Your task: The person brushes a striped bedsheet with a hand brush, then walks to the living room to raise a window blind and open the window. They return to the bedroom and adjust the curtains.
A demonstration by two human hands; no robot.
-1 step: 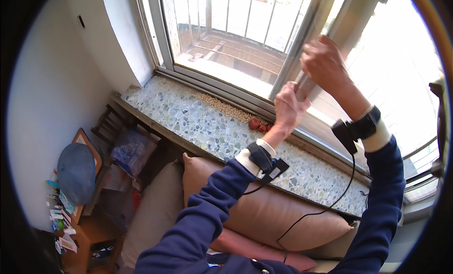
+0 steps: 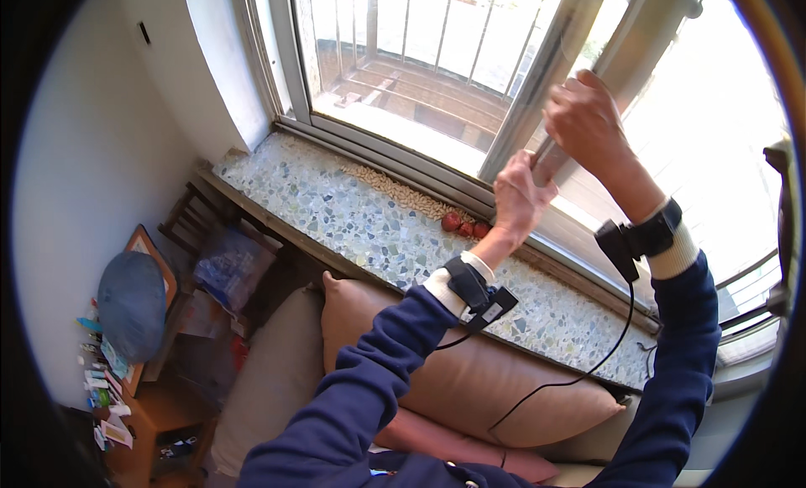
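Both of my hands are on the grey upright edge of a sliding window sash (image 2: pixel 640 36). My left hand (image 2: pixel 519 201) is closed around its lower part, just above the track. Higher up, my right hand (image 2: pixel 585 118) grips the same edge, fingers bent over it and some fingertips out of sight. Behind the sash stands another grey window frame (image 2: pixel 522 123). Below my left hand, several dark red round fruits (image 2: pixel 453 222) lie against the window track (image 2: pixel 395 165). A strip of small pale tan pieces, perhaps peanuts (image 2: pixel 390 188), runs along the track beside them.
The speckled stone sill (image 2: pixel 336 215) has a wooden front edge. Brown cushions (image 2: pixel 470 379) lie below it. A black cable (image 2: pixel 579 376) hangs from the device on my right wrist. Metal bars (image 2: pixel 441 34) stand outside. At left are a blue cap (image 2: pixel 132 307) and a plastic bag (image 2: pixel 235 261).
Both hands have shifted slightly to the right, still gripping the sash edge. The right hand is also a little lower. The sash edge appears slightly farther right.
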